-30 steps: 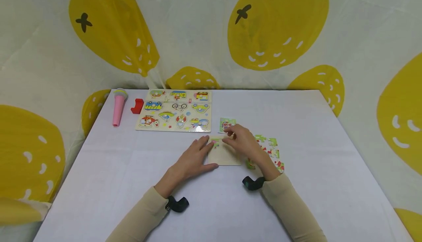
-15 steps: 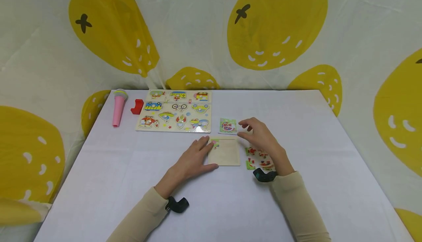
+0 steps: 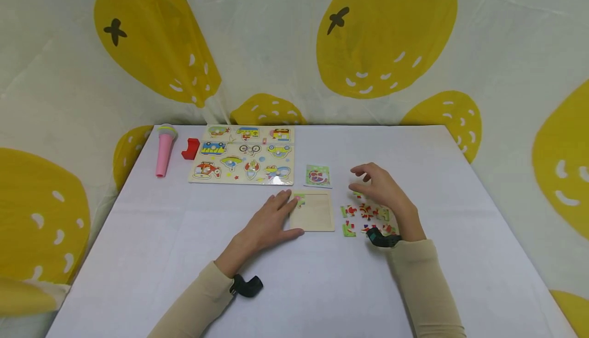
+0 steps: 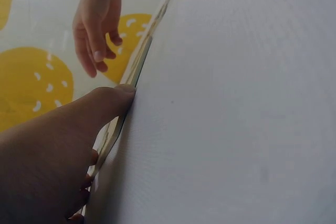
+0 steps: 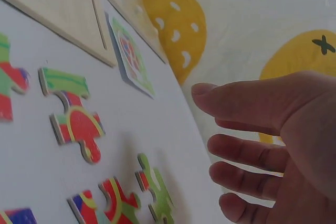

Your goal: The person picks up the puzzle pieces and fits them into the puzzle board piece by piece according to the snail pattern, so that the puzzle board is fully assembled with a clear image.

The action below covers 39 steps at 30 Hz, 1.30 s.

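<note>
My left hand (image 3: 269,219) rests along the left side of a shallow square wooden puzzle tray (image 3: 317,218), fingers spread and thumb at its near corner. One green and pink jigsaw piece (image 3: 301,203) lies in the tray's upper left corner, a fingertip touching it. My right hand (image 3: 379,189) hovers, fingers loosely bent and holding nothing, over loose jigsaw pieces (image 3: 348,229) to the tray's right. In the right wrist view, a gap separates thumb and fingers, and a red and green piece (image 5: 79,124) lies below. The forearm and wrist camera cover part of the pieces.
A small picture card (image 3: 317,176) lies just behind the tray. Farther back left are a wooden vehicle peg puzzle (image 3: 241,156), a red block (image 3: 190,149) and a pink toy microphone (image 3: 164,151). A white cloth covers the table (image 3: 138,256).
My right hand has moved right, from above the tray and card to over the loose pieces, uncovering the card and tray. My left hand has stayed in place.
</note>
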Each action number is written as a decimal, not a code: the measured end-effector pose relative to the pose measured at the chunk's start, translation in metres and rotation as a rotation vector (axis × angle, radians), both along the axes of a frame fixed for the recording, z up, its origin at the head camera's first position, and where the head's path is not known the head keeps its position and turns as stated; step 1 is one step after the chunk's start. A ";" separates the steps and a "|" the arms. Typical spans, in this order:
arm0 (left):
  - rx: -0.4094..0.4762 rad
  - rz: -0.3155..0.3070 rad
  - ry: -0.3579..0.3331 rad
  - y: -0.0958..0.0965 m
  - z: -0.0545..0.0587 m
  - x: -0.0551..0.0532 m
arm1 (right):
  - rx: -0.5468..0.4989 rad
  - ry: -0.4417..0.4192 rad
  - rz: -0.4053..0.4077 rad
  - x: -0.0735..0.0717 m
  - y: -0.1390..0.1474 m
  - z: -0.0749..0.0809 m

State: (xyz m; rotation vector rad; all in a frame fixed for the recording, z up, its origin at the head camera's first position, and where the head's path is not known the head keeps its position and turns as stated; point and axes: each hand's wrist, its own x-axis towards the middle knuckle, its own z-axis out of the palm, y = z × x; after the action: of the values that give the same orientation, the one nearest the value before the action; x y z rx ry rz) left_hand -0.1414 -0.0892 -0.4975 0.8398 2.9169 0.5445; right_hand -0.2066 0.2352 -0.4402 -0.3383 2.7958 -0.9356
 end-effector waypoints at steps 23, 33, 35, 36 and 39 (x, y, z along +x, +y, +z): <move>-0.013 0.009 0.004 -0.001 -0.002 0.001 | 0.057 -0.154 0.005 -0.002 0.023 -0.012; -0.016 0.010 0.000 0.000 0.000 0.002 | 0.079 -0.165 0.021 -0.002 0.022 -0.014; -0.016 0.012 0.003 0.000 -0.001 0.002 | 0.081 -0.162 0.020 -0.002 0.022 -0.014; -0.016 0.012 0.004 0.000 -0.001 0.002 | 0.081 -0.161 0.018 -0.002 0.021 -0.014; -0.015 0.010 0.005 0.000 -0.001 0.001 | 0.080 -0.158 0.012 -0.002 0.021 -0.014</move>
State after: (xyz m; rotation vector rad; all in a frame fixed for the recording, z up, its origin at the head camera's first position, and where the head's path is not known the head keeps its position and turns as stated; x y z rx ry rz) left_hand -0.1400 -0.0893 -0.4983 0.8265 2.9270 0.5212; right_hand -0.2089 0.2565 -0.4539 -0.2571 2.6754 -0.8073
